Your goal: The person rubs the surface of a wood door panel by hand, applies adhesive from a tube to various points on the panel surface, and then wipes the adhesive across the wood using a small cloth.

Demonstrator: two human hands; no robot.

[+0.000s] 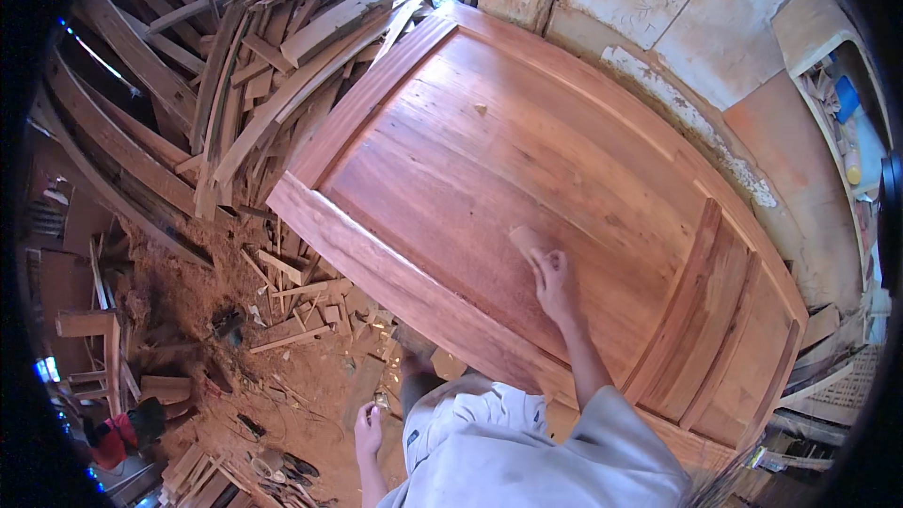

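Note:
A large reddish-brown wooden panel door (451, 169) lies at a slant in front of me, its frame and inset boards facing up. My right hand (553, 280) reaches over its middle, fingers closed on a small flat tan pad (527, 240) against the surface. Whether the pad is folded sandpaper or something else I cannot tell. Farther up on the boards sits a small yellowish scrap (481, 108). Low at my left side, off the door, hangs my left hand (369, 428). Its fingers are bent together near a small shiny thing that I cannot make out.
Long planks and offcuts (282, 66) are heaped at the far left. Wood scraps (301, 292) and brown dust cover the floor beside the door. A pale wall (696, 19) runs along the far side. A shelf (837, 113) with small items stands at the right.

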